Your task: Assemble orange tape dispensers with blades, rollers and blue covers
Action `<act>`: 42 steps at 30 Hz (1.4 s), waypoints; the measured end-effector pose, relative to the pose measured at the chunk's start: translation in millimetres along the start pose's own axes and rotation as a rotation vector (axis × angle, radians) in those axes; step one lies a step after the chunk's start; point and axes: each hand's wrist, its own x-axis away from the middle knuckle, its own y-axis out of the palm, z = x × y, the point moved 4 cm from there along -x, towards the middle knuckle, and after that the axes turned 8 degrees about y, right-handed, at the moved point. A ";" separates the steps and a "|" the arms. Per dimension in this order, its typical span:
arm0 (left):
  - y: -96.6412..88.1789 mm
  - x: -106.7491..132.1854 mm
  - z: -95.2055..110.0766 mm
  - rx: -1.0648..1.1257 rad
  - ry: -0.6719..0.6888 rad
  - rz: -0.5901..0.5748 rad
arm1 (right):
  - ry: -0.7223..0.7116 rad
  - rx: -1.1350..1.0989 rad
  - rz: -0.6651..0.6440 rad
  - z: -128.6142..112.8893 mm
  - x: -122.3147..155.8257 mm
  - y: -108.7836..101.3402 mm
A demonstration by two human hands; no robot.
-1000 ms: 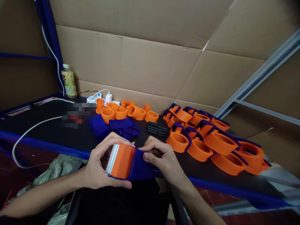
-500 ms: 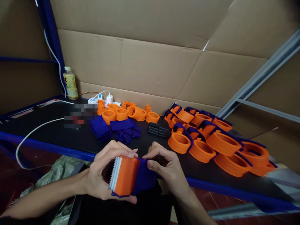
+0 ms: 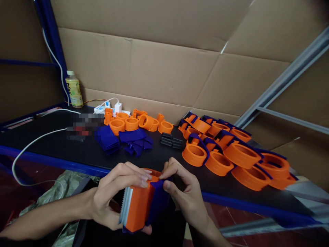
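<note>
An orange tape dispenser (image 3: 137, 207) with a serrated metal blade (image 3: 124, 207) along its left side is held in front of my body. My left hand (image 3: 113, 197) wraps around it, fingers over the top and thumb beneath. A dark blue plastic flap (image 3: 158, 199) joins its right side. With thumb and index finger, my right hand (image 3: 183, 188) pinches the flap's upper edge. Part of the orange ring shows between the two hands; the rest is hidden.
Orange rings (image 3: 117, 127) stand at the table's back, behind blue plastic pieces (image 3: 107, 139). Black parts (image 3: 171, 140) lie mid-table. Several orange-and-blue dispensers (image 3: 194, 154) are piled at right. A bottle (image 3: 74, 90), a power strip (image 3: 125, 112) and a white cable (image 3: 38, 142) are at left.
The dispenser has turned in my hands and dropped slightly, so its orange ring now shows at the top. My left fingers have shifted over its upper edge. The right hand keeps its pinch.
</note>
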 end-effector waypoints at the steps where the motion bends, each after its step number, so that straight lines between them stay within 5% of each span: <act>1: 0.5 0.9 -0.2 -0.003 0.016 -0.018 | -0.012 0.000 -0.004 0.1 0.5 0.2; 16: -4.8 -3.3 2.5 0.002 0.111 -0.099 | -0.037 0.031 -0.032 4.9 5.8 1.4; 26: -2.2 -12.4 10.7 -0.073 0.202 -0.274 | -0.065 0.097 -0.122 -10.4 7.2 -0.2; 35: -4.4 -13.5 13.1 -0.064 0.187 -0.243 | -0.018 0.033 -0.109 -0.3 8.0 3.6; 42: -3.6 -7.6 6.5 0.018 0.123 -0.153 | -0.174 0.109 -0.125 -8.4 3.1 -3.5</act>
